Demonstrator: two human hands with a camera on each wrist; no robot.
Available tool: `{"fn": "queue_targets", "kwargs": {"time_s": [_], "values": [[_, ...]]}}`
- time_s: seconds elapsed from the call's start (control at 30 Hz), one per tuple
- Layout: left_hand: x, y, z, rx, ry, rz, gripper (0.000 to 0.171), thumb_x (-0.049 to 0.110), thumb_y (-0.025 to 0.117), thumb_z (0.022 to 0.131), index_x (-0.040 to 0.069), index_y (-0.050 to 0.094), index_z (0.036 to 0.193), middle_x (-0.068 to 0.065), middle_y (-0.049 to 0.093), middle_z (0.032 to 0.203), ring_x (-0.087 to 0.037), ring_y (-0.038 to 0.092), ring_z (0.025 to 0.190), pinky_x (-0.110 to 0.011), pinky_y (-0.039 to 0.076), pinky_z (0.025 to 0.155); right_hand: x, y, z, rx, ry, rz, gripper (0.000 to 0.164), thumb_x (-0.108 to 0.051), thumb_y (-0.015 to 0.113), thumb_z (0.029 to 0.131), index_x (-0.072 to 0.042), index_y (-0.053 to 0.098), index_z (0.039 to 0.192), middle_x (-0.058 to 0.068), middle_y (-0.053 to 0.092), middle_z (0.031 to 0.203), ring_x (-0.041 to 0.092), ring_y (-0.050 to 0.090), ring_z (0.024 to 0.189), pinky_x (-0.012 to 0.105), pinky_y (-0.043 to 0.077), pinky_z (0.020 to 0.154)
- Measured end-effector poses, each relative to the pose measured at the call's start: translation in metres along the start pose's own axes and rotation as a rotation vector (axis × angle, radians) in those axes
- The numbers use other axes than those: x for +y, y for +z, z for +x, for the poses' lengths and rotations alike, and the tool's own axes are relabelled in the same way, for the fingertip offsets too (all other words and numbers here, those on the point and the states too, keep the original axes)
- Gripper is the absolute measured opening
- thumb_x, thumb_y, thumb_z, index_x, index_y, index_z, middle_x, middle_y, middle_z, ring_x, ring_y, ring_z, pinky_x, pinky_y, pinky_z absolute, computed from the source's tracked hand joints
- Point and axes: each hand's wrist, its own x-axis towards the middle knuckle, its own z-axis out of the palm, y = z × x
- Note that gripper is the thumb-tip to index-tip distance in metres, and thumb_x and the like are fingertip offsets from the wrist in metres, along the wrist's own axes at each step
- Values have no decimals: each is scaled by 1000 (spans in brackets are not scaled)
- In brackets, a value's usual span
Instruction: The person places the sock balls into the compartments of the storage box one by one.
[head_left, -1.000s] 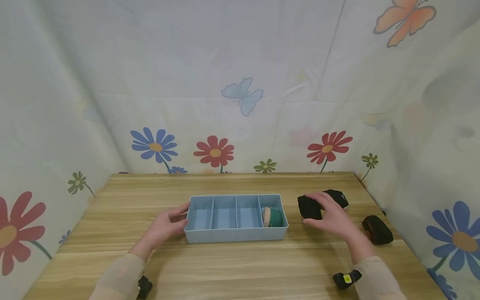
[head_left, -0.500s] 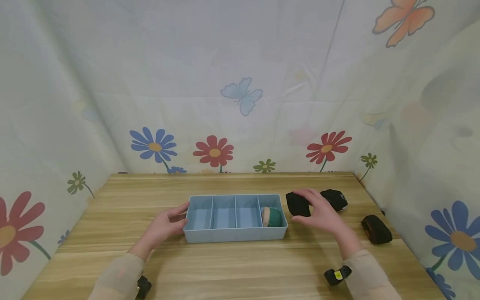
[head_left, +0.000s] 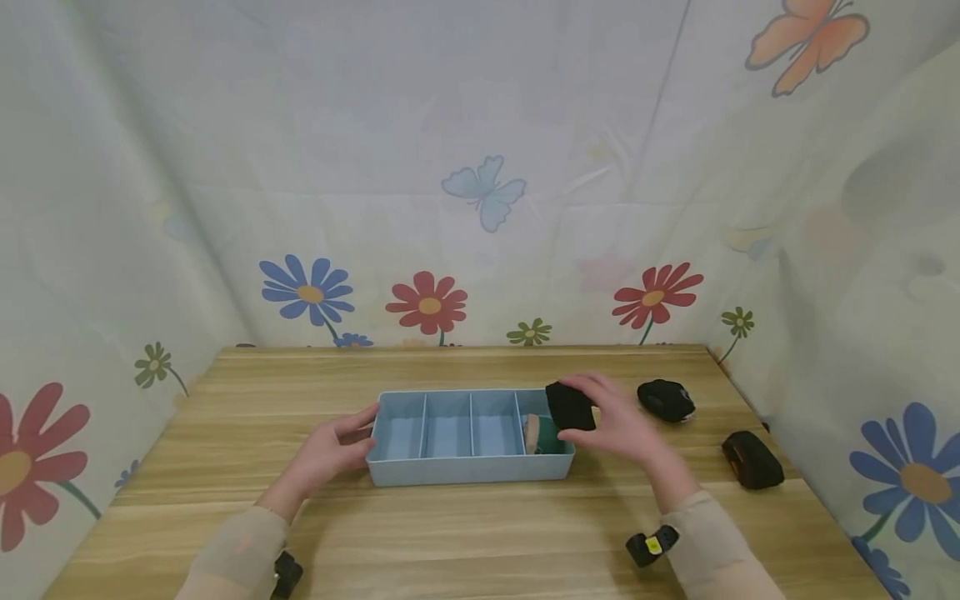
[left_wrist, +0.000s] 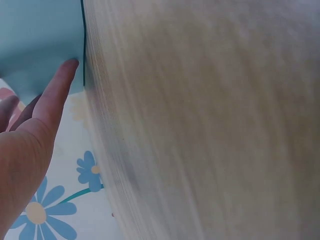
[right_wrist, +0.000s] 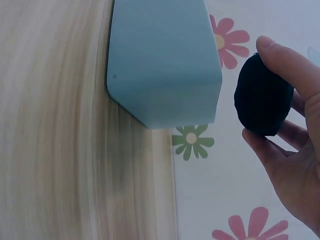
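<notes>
My right hand [head_left: 615, 423] pinches a small black cloth bundle [head_left: 570, 407] between thumb and fingers, raised over the right end of a light blue box [head_left: 471, 472]. In the right wrist view the black bundle [right_wrist: 263, 95] shows beside and above the box's end wall [right_wrist: 165, 55]. The box has several compartments in a row. A green bundle with a beige end [head_left: 550, 435] lies in its rightmost compartment, partly covered by the black one. My left hand [head_left: 333, 443] rests against the box's left end, with an extended finger [left_wrist: 57, 92] touching the wall.
Two more dark bundles lie on the wooden table [head_left: 465, 542] to the right: a black one with a pale mark [head_left: 666, 401] farther back, and a black one with orange trim [head_left: 753, 460] near the right edge. A flower-print curtain [head_left: 480, 275] surrounds the table.
My right hand has carried the black bundle leftward, from beside the box to over its right compartment. The left hand and the box have stayed in place.
</notes>
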Motion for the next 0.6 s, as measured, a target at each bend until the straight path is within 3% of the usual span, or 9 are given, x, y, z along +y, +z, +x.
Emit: {"fn": "queue_targets", "kwargs": {"time_s": [0.6], "values": [[1,0,0,6,-4,2,62,12,66,94,8,41,151,-18,36,155,-42,49,129,-39,54,90,-24,26,21,-30,-99,19,76,-29,90,72,-9,57,137,11,54,133,30,53,119,53,47,99]]}}
